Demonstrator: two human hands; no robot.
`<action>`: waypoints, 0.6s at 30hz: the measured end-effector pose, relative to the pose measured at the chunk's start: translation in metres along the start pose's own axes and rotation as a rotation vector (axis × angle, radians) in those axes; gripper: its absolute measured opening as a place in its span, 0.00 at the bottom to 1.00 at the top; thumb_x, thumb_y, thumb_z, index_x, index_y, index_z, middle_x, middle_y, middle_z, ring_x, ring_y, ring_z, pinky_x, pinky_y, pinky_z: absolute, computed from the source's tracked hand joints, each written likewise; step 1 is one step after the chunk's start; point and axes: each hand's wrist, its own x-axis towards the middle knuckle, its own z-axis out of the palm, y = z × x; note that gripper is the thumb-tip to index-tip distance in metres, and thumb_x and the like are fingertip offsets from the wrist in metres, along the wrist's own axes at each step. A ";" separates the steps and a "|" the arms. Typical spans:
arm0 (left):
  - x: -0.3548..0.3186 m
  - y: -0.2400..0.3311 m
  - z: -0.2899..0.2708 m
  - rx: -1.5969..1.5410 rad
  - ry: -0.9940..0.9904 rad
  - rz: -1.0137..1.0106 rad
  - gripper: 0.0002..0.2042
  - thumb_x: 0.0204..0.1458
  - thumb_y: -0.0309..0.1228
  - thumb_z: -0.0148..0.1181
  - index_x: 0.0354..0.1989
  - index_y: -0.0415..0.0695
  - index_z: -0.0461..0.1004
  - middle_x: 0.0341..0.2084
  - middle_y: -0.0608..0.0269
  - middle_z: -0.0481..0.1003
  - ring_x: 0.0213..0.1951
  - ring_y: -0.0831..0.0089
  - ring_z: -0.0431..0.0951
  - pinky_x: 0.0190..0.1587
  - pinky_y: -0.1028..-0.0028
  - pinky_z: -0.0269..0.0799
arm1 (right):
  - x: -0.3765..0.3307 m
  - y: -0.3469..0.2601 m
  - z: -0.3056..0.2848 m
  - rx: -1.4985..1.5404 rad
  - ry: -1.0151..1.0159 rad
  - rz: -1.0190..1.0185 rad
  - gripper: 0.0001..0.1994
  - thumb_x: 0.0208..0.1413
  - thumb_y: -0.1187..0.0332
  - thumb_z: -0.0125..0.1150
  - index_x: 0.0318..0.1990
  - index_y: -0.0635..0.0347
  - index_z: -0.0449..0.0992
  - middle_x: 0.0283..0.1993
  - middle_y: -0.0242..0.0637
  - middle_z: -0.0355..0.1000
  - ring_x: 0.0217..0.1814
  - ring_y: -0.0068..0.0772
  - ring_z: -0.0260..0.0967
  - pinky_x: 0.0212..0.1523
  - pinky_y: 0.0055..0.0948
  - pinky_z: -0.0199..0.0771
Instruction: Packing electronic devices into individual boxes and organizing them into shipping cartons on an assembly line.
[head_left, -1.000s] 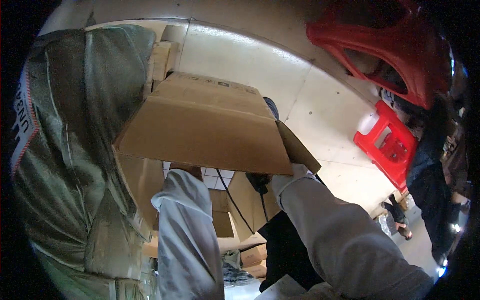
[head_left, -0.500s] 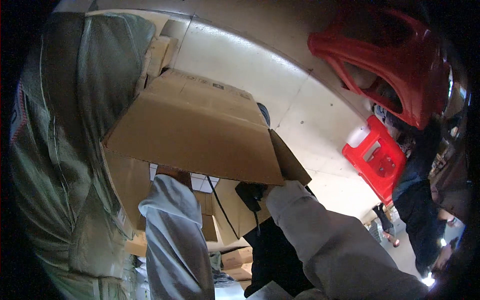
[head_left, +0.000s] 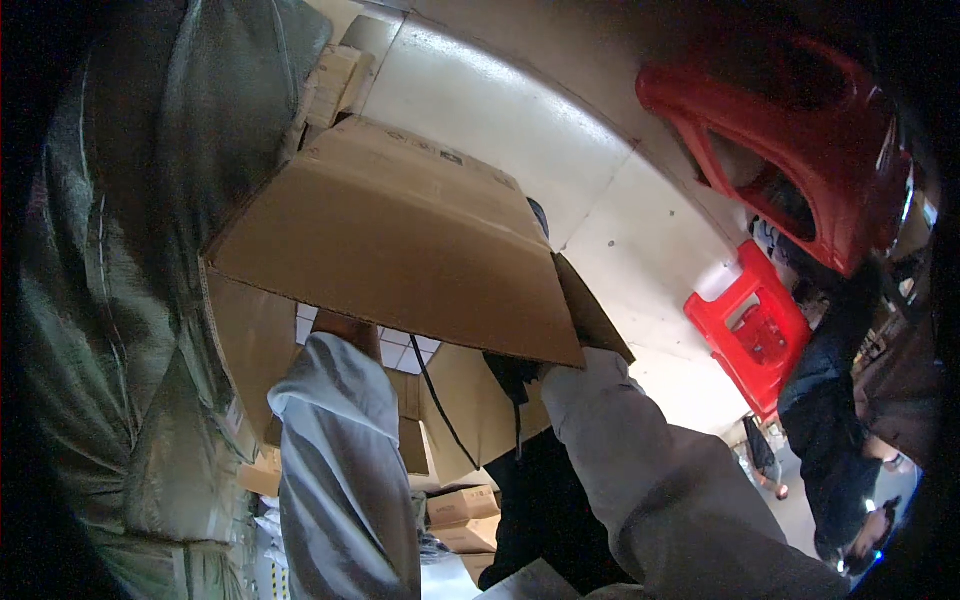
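Note:
An open cardboard box (head_left: 400, 265) stands in front of me, its broad brown flap hiding much of the inside. My left hand (head_left: 346, 328) reaches in under this flap; only skin near the wrist shows, the fingers are hidden. White box-like items (head_left: 405, 354) with straight edges lie inside, beside that wrist. At the flap's right corner, my right hand (head_left: 545, 370) is mostly covered by the flap and its own grey sleeve. It appears closed round a black corded device (head_left: 512, 376), whose exact kind is unclear. A black cable (head_left: 444, 408) hangs across the box opening.
Large dark green wrapped bundles (head_left: 130, 300) stand close on the left. To the right are a red plastic stool (head_left: 770, 150) and a smaller bright red stool (head_left: 752, 325). Brown cartons (head_left: 462, 508) lie below the box. People in dark clothes (head_left: 835, 400) are at the far right.
The view has shifted slightly. The black device is now more hidden behind the flap, and both forearms remain at the box.

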 end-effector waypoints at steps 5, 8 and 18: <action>0.012 -0.001 -0.011 0.003 0.061 0.012 0.25 0.49 0.38 0.68 0.56 0.41 0.78 0.52 0.41 0.77 0.57 0.49 0.76 0.62 0.54 0.68 | -0.001 -0.008 -0.012 0.016 0.037 -0.028 0.24 0.60 0.63 0.62 0.63 0.61 0.72 0.64 0.49 0.71 0.65 0.51 0.67 0.67 0.45 0.65; 0.019 -0.003 -0.019 0.007 0.099 0.020 0.25 0.49 0.38 0.68 0.56 0.41 0.78 0.52 0.41 0.77 0.57 0.49 0.76 0.62 0.54 0.69 | -0.002 -0.015 -0.018 0.028 0.060 -0.048 0.24 0.60 0.63 0.62 0.63 0.62 0.72 0.63 0.49 0.71 0.65 0.50 0.67 0.67 0.45 0.65; 0.034 -0.009 -0.027 -0.003 0.223 0.018 0.25 0.49 0.39 0.68 0.55 0.41 0.78 0.51 0.41 0.78 0.56 0.49 0.77 0.61 0.54 0.69 | -0.001 -0.024 -0.033 0.036 0.118 -0.118 0.23 0.61 0.64 0.62 0.62 0.62 0.72 0.63 0.48 0.71 0.65 0.49 0.67 0.67 0.44 0.65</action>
